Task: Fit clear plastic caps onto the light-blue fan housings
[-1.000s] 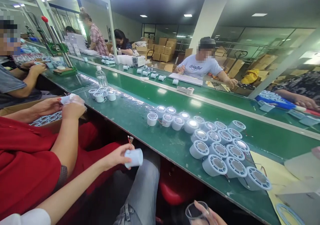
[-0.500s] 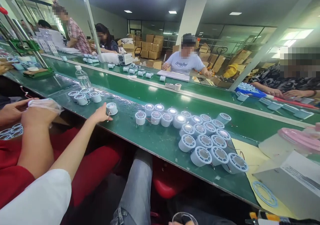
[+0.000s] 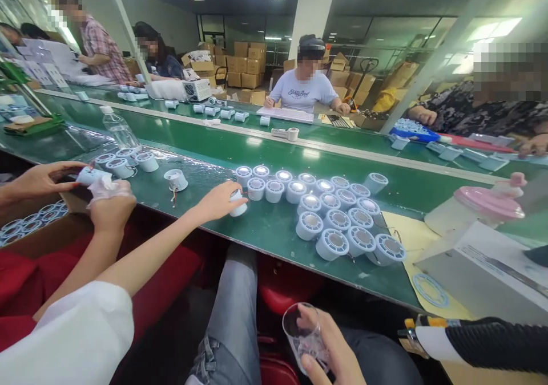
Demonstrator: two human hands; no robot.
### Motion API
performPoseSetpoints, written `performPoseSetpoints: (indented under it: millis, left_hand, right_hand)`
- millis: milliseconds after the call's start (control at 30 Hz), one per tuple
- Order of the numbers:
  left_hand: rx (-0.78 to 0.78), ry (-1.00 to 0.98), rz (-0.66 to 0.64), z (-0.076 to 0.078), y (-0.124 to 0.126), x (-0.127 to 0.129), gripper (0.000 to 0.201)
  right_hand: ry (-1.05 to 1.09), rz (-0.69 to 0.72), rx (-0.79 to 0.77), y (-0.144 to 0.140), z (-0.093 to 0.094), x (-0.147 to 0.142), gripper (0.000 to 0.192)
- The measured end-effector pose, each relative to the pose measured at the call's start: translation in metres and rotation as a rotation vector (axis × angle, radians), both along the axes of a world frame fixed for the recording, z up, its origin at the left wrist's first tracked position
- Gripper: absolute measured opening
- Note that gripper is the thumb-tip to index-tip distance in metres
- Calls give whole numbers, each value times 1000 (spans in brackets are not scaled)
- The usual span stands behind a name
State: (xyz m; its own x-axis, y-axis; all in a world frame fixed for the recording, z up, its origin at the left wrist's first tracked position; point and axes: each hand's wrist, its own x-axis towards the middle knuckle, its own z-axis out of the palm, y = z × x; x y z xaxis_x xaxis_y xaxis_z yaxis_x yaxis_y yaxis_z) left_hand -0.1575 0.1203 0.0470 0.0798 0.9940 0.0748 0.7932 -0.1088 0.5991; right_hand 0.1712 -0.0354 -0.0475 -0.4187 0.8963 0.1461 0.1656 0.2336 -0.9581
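Observation:
My left hand is closed on a small pale-blue round housing at the near left end of a group. Its fingers hide part of that housing. Several similar housings with grey disc centres and slotted rims stand just to the right, some with thin wires. Another housing, its wires trailing toward the table edge, sits alone to the left of my hand. Low in the view, over my lap, my right hand is wrapped round a clear cup, which is tilted and holds small clear bits I cannot make out.
At left, a co-worker's hands hold a housing with a white cloth, above a box of parts. A water bottle stands behind more housings. A pink-lidded tub and grey box stand right. A black hose crosses lower right.
My left hand has let go of the lone housing, moved right and taken hold of the group's end one. My right hand has risen into view with the cup. The view has shifted.

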Motion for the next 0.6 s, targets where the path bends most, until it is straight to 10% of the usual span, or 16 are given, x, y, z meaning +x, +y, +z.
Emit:
performPoseSetpoints:
  millis: [233, 400, 600]
  left_hand:
    - [-472, -410, -472, -33, -78, 101, 48]
    - [-521, -440, -659, -27, -94, 136, 24]
    - [-234, -425, -531, -35, -107, 148, 29]
  right_hand:
    - [-704, -230, 656, 18, 47, -3, 50]
    - [-777, -172, 441, 18, 56, 15, 28]
    - [-532, -88, 72, 11, 73, 32, 12]
